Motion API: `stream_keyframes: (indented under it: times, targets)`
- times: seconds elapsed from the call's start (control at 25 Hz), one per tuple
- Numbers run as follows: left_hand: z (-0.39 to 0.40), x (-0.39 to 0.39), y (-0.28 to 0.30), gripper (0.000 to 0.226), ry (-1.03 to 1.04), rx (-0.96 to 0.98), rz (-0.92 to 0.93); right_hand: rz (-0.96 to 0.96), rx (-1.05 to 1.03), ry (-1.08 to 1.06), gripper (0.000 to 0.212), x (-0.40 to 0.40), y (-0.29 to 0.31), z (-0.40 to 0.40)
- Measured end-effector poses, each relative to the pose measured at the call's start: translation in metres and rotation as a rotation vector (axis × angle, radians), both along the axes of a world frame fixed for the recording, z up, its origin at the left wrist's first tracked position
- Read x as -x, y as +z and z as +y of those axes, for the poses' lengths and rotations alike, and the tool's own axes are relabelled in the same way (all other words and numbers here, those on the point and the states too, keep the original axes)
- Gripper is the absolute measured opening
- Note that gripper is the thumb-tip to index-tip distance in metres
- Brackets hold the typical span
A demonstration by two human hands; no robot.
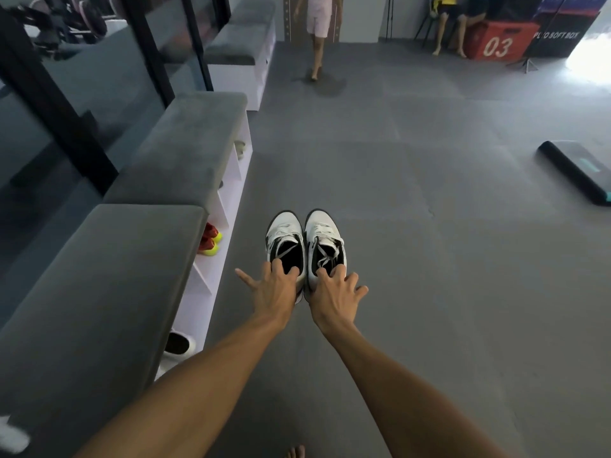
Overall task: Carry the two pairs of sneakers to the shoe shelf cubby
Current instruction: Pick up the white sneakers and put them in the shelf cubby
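Along the left of the frame runs the shoe shelf [228, 196], grey cushions on top, with red-and-yellow shoes [209, 241] in one cubby. At lower centre, the left hand [272, 292] hooks fingers into the left white sneaker [285, 244]; the right hand [335, 294] likewise grips the right white sneaker [324, 239]. Both sneakers lie side by side, long axes running up the frame, toes pointing away over the grey floor [429, 226].

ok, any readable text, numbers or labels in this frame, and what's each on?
"03": red box, far right.
"SOFT BOX": dark box beside it; letters before it blurred, maybe "PLYO".
Banner above: print too blurred.
Sneakers: no logo legible.
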State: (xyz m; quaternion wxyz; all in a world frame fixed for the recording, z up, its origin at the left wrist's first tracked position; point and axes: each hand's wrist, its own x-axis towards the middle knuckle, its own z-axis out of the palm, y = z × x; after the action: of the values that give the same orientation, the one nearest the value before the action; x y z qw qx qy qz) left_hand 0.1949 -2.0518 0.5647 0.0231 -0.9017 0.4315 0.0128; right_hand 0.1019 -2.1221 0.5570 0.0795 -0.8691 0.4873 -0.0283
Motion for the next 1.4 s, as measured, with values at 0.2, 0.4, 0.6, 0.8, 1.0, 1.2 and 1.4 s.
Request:
stream_keyframes:
  times: [0.2, 0.4, 0.6, 0.8, 1.0, 1.2, 1.4]
  targets:
    - [-0.108, -0.057, 0.000, 0.037, 0.041, -0.027, 0.002, -0.005, -0.029, 0.035, 0.018, -0.059, -0.004, -0.114]
    - [-0.220, -0.117, 0.012, 0.036, 0.106, -0.008, -0.016, -0.028, -0.029, 0.112, 0.017, -0.124, 0.006, -0.231]
    - [-0.318, -0.183, 0.022, 0.034, 0.141, -0.004, -0.029, -0.030, -0.023, 0.149, 0.018, -0.195, 0.012, -0.331]
    - [-0.411, -0.271, 0.016, 0.033, 0.111, 0.003, -0.018, -0.017, 0.002, 0.142, 0.017, -0.279, 0.010, -0.423]
    - [-0.507, -0.363, 0.026, 0.031, 0.079, 0.032, -0.014, -0.012, 0.023, 0.101, 0.014, -0.369, 0.022, -0.518]
    - [-0.607, -0.446, 0.028, 0.032, 0.059, 0.019, -0.031, -0.025, 0.032, 0.097, 0.013, -0.450, 0.022, -0.617]
    - [-0.713, -0.520, 0.030, 0.034, 0.058, 0.019, -0.035, -0.038, 0.028, 0.108, 0.016, -0.525, 0.022, -0.725]
